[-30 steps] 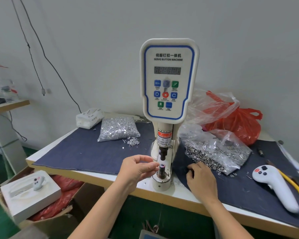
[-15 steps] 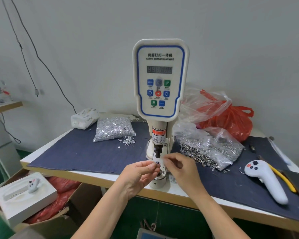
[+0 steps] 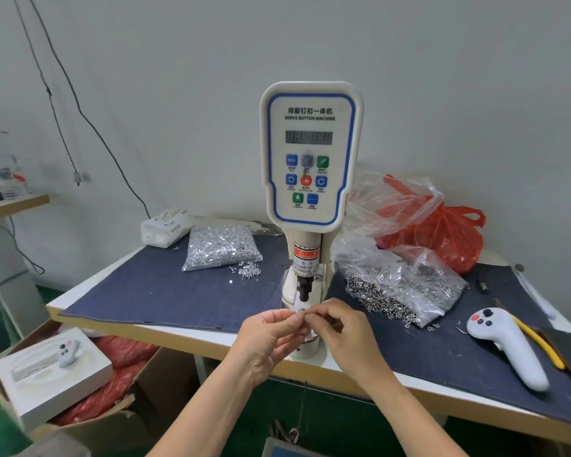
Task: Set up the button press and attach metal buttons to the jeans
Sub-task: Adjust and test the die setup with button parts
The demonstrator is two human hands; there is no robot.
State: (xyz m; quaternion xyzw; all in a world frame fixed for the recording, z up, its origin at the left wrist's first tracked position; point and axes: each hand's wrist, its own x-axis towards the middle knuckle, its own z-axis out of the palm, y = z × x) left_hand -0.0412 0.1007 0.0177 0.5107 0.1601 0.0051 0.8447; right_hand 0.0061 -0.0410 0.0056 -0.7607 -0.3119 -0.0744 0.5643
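Head view, left hand and right hand pinching small silvery metal button

Button press: one, at 12 o'clock on the tabletop. Clear bags of metal buttons: two, at 10 o'clock and 2 o'clock. Red plastic bag: one. White handheld controllers: two, at 4 o'clock and 8 o'clock. Hands: two.

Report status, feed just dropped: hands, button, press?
Left hand and right hand pinching one small metal button. White servo button press idle behind. Nothing blocking.
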